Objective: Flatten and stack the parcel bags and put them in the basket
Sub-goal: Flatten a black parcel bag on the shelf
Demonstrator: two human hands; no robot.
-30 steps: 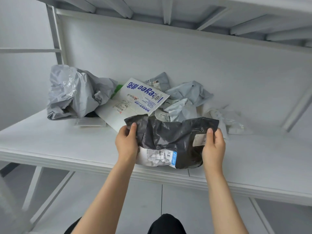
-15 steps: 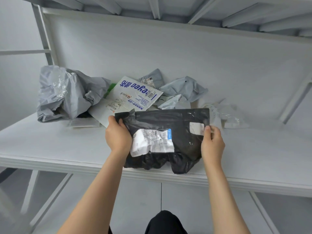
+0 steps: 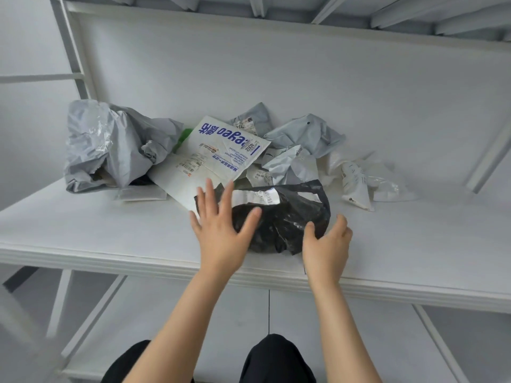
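Several crumpled parcel bags are lying in a loose heap toward the back of a white shelf (image 3: 83,233), against its white rear panel. Largest of them, a big silvery-grey bag (image 3: 110,145) is bulging at the left end of the heap. Just right of it a flat white mailer with blue lettering (image 3: 221,150) is leaning across the pile, with a strip of something green (image 3: 184,136) peeking out between the two.

In front of the heap, nearest the shelf's front edge, the black parcel bag (image 3: 290,217) is lying wrinkled and not yet flat, its white shipping label (image 3: 257,196) facing up along its far edge. Its left corner is overlapping the near corner of the white mailer.

Behind it, three smaller grey bags are crowding the way: one at the very back (image 3: 254,120), one puffed up to the right (image 3: 307,134), and a paler one (image 3: 290,167) just beyond the black bag. A whitish, partly clear bag (image 3: 356,181) is sprawling at the right end.

The left hand (image 3: 224,233) is resting on the black bag's left part, fingers straight and spread, gripping nothing. The right hand (image 3: 326,244) is sitting at the bag's near right edge, fingers loosely curled and empty, thumb at the plastic.
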